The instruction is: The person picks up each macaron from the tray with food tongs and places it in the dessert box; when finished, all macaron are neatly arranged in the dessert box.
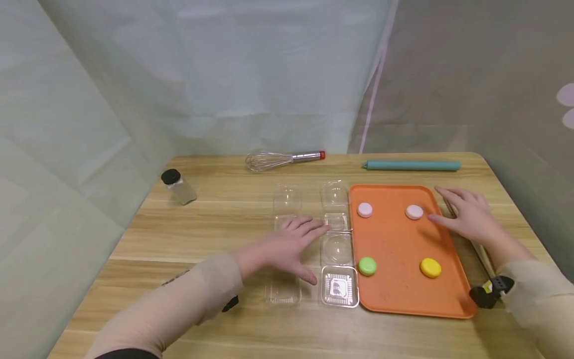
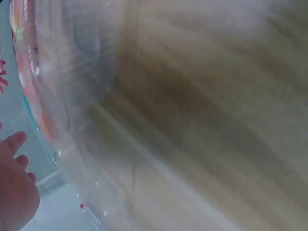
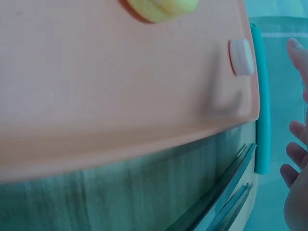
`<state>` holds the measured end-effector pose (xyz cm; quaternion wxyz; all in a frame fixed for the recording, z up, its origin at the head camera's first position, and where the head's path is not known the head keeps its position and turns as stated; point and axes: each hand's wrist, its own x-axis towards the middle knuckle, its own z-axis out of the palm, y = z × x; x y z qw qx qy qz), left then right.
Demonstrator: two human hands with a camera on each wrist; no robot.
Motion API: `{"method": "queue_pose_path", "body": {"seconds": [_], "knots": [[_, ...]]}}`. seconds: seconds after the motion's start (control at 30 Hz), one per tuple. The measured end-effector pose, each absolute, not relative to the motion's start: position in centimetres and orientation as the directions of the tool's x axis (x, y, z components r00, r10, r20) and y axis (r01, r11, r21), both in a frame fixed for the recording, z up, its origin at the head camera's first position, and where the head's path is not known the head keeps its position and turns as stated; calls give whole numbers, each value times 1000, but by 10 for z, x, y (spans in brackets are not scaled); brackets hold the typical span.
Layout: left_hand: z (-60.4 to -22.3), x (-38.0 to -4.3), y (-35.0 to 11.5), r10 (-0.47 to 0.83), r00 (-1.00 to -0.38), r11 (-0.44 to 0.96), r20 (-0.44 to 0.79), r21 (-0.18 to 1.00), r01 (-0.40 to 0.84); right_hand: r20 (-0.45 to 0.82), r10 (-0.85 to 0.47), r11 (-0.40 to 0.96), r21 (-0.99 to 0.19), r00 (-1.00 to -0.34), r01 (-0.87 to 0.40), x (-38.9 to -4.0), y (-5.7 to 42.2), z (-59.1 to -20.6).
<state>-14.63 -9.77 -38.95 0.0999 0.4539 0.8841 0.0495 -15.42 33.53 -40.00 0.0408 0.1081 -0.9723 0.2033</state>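
An orange tray (image 1: pixel 394 239) bears two pale pink macarons, one at the far left (image 1: pixel 365 210) and one at the far right (image 1: pixel 414 212), with a green macaron (image 1: pixel 367 266) and a yellow macaron (image 1: pixel 430 268) nearer. My right hand (image 1: pixel 471 217) hovers at the tray's far right edge, fingers spread, thumb beside the right pink macaron (image 3: pixel 242 57) and holding nothing. Over the clear plastic boxes left of the tray, my left hand (image 1: pixel 293 247) is stretched out, fingertips at the right-hand row. One lidded box (image 1: pixel 339 286) stands nearest; the left box (image 1: pixel 283 291) is partly hidden under the hand.
A whisk (image 1: pixel 287 159) and a teal rolling pin (image 1: pixel 411 165) lie along the back edge. At the left lies a jar with a black lid (image 1: pixel 179 187). A long thin utensil (image 1: pixel 482 259) lies right of the tray, under my right forearm.
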Motion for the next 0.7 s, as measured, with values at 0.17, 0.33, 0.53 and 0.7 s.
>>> {"method": "queue_pose_path", "body": {"seconds": [0.17,0.33,0.53,0.7], "knots": [[-394,-141,-95,823,-546,566,-154,154,810,125,-157,893,-405,-980,-195,-155,341,-405],[-396,-135,-91,845,-515,533,-141,148,833,142,-111,894,-419,-984,-161,-153,349,-408],[-397,-128,-85,869,-478,495,-130,187,849,116,-46,892,-442,-992,-93,-149,362,-415],[-400,-124,-81,885,-450,465,-117,182,866,67,-9,888,-457,-998,-39,-145,370,-421]]}}
